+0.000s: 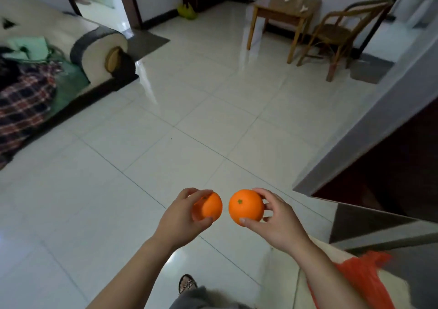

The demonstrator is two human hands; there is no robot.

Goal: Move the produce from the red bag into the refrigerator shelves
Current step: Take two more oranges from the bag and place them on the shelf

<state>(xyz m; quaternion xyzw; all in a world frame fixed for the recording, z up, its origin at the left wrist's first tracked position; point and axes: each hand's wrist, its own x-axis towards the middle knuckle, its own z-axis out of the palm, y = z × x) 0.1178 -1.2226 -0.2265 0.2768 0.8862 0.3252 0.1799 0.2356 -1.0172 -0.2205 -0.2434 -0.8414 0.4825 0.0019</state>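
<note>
Head view, left hand [182, 216] gripping smooth round orange [211, 206], right hand [279, 223] likewise

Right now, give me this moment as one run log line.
left hand: holds left orange | right hand: holds right orange | oranges: apart, over tiled floor | red bag: lower right, by right forearm

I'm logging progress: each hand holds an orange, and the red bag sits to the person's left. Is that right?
Not quite. The left hand does hold the left orange and the right hand the right orange, but the red bag sits to the person's right, by the right forearm, as the head view shows.
</note>
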